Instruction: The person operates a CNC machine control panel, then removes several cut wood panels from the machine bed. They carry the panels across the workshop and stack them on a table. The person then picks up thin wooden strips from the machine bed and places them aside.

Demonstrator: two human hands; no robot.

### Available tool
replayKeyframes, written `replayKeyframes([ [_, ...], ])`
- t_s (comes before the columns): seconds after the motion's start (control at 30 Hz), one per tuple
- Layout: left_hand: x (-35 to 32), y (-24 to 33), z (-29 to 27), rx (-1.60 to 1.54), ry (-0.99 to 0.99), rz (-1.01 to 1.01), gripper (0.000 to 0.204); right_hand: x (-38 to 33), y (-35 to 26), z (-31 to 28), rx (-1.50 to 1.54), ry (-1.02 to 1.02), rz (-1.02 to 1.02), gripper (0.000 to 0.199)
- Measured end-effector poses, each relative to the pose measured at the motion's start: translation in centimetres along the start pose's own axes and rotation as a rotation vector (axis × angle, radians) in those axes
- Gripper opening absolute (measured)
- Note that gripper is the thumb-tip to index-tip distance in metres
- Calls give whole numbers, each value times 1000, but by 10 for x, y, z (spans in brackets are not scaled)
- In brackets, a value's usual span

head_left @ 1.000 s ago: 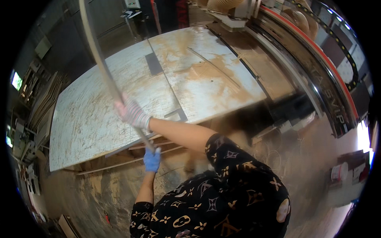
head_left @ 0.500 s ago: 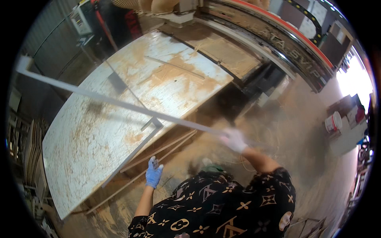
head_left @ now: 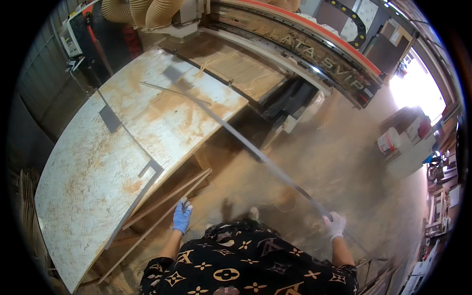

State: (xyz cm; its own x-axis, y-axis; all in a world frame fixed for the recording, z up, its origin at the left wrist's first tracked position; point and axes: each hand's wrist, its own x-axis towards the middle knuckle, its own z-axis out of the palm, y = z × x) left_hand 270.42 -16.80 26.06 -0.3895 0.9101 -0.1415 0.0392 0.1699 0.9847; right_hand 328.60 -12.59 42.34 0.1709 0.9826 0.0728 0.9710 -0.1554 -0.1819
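Note:
My right hand (head_left: 335, 224), in a white glove, grips one end of a long thin strip (head_left: 246, 145). The strip is blurred and runs up and left from the hand across the floor to the dusty table (head_left: 88, 162). My left hand (head_left: 182, 216), in a blue glove, hangs low beside the table's near edge with nothing in it, fingers loosely apart. Close to that hand, two thin wooden slats (head_left: 167, 199) lean under the table's edge.
A large machine with a red-trimmed beam (head_left: 305, 49) and ribbed dust hoses (head_left: 142, 12) stands behind the table. Sawdust covers the floor (head_left: 339, 162). A white bucket (head_left: 388, 140) and boxes sit at the right. Scrap strips (head_left: 378, 275) lie at the lower right.
My right hand has swung the long strip round to the right, and its far end now trails over the table. My view has turned toward the machine. The left hand has stayed low.

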Motion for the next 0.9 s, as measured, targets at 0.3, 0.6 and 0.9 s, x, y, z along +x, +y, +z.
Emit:
replayKeyframes([
  [0.3,22,9,168,-59,-205,-79,41,-30,138,-15,-47,299,358,26],
  [0.6,36,-2,280,53,-400,-99,39,-39,214,-10,-162,470,395,30],
  [0.9,32,22,281,135,-427,-175,38,2,221,49,-119,221,186,30],
])
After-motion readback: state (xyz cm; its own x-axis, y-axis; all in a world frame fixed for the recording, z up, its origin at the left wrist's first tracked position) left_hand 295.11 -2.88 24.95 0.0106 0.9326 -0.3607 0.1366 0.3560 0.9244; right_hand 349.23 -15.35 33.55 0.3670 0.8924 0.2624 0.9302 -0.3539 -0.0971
